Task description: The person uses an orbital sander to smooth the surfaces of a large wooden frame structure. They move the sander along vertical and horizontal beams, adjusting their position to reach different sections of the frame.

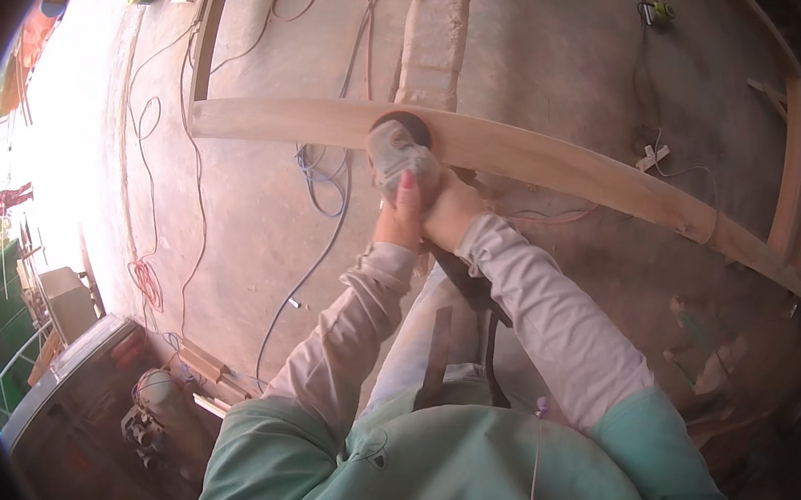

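Both of my hands are closed round a dusty, pale handheld power sander (401, 159), side by side on its body. My left hand (401, 215) grips its left side, and my right hand (456, 209) wraps the right side and rear. The sander's dark round disc (415, 127) lies against a long pale wooden beam (517, 150), which runs from upper left to lower right. A dark hose or strap (466, 287) hangs below my hands; where it joins is hidden.
More wooden rails (789, 180) join the beam at the right. A pale block support (440, 26) extends beyond it. Cords and hoses (319, 175) trail over the concrete floor. A power strip (651, 157) lies at right, and a dark metal-edged table (70, 355) stands at lower left.
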Motion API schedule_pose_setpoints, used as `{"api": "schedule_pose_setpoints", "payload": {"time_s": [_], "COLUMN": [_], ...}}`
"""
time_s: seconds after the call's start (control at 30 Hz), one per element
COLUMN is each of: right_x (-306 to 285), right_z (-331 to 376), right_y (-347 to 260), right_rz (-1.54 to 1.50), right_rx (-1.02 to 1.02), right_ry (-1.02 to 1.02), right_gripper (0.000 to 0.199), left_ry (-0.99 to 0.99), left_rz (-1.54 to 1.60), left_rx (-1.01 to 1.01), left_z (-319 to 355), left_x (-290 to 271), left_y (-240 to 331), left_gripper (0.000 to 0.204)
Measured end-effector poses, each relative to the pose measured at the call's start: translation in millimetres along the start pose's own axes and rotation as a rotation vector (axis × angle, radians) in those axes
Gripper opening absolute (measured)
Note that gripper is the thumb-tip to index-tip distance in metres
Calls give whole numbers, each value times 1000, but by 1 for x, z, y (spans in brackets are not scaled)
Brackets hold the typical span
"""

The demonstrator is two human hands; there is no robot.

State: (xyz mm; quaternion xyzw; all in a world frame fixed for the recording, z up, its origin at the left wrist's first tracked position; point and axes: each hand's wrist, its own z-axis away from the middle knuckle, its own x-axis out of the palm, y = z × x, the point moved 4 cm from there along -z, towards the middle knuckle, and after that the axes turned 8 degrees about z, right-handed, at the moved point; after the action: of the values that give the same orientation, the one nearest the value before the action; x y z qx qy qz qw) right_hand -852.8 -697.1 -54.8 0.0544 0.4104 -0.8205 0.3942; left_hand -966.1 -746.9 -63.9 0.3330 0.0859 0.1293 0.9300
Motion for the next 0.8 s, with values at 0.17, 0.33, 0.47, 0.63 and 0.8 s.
{"api": "schedule_pose_setpoints", "payload": {"time_s": [0.17, 0.33, 0.47, 0.63, 0.8], "right_x": [10, -14, -79, -170, -244], "right_z": [-27, -14, 44, 145, 256], "right_y": [-78, 1, 102, 166, 232], "right_rz": [189, 115, -217, -686, -976], "right_rx": [-91, -165, -165, 54, 61], "right_ry": [-113, -6, 200, 341, 670], "right_gripper": [60, 44, 30, 28, 44], "left_ry": [-32, -101, -258, -523, -582], "left_rz": [155, -30, -341, -207, -689], "left_rx": [-175, 49, 125, 251, 318], "left_z": [-17, -2, 35, 80, 97], "left_x": [-53, 21, 117, 168, 248], "left_y": [40, 33, -4, -53, -90], "left_gripper": [91, 81, 61, 49, 49]}}
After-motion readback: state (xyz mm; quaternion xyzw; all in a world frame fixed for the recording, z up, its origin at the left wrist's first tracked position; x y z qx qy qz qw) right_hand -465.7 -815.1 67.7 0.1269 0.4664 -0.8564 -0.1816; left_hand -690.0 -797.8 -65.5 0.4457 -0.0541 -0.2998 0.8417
